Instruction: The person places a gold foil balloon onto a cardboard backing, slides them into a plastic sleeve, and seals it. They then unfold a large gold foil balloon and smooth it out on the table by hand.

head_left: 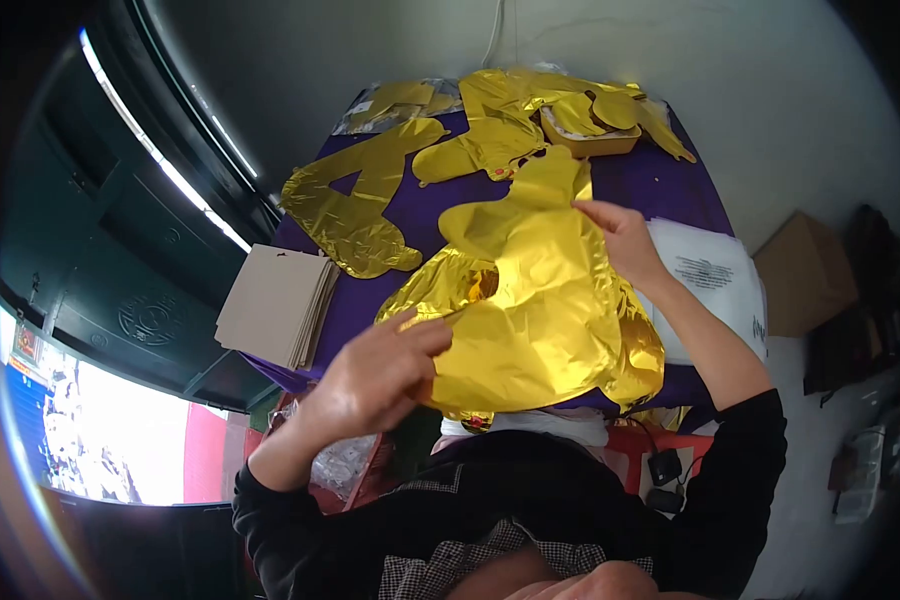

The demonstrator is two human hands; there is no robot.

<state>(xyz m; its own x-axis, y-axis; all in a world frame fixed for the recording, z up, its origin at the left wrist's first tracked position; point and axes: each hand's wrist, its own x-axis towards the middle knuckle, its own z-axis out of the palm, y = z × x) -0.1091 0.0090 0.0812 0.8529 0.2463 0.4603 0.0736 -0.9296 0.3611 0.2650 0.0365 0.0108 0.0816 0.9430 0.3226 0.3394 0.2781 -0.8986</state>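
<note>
A large gold foil balloon (540, 290), flat and wrinkled, spreads between my hands over the near part of the table. At its lower left edge, my left hand (380, 375) has its fingers closed on the foil; the thumb side is partly hidden. My right hand (625, 240) pinches the balloon's upper right edge. Beyond it on the left lies a flat gold balloon shaped like a letter A (370, 205). More flat gold foil balloons (485, 130) lie in a heap at the back.
The purple-covered table (425, 215) holds a stack of grey-brown cards (275, 305) on the left and printed clear plastic bags (705, 280) on the right. A small box (600, 143) sits at the back under foil. A cardboard box (805, 270) stands right of the table.
</note>
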